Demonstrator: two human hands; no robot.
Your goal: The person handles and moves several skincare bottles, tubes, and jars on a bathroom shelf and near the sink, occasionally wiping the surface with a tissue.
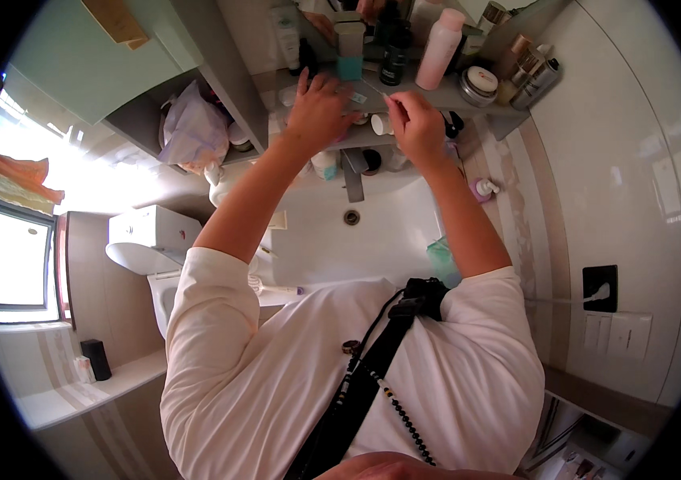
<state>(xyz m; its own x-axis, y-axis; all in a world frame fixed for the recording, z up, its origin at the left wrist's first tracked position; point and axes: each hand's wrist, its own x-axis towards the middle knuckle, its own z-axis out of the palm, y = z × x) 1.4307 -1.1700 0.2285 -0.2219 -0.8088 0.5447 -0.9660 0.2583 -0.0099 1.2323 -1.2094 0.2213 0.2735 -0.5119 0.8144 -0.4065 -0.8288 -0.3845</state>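
Note:
Both my arms reach out over the sink to a grey shelf. My left hand is over the shelf's front edge with its fingers spread and nothing in them, near a clear box with teal contents. At the right, my right hand is closed in a pinch on a thin pale stick, whose far end points toward the box. A small pale label or packet lies between the hands. Beside my right hand is a small white container. A dark bottle stands just beyond.
A tall pink bottle, a round jar and several bottles crowd the shelf's right. Below are a faucet and white basin. A pump bottle stands right; a plastic bag fills a left cubby.

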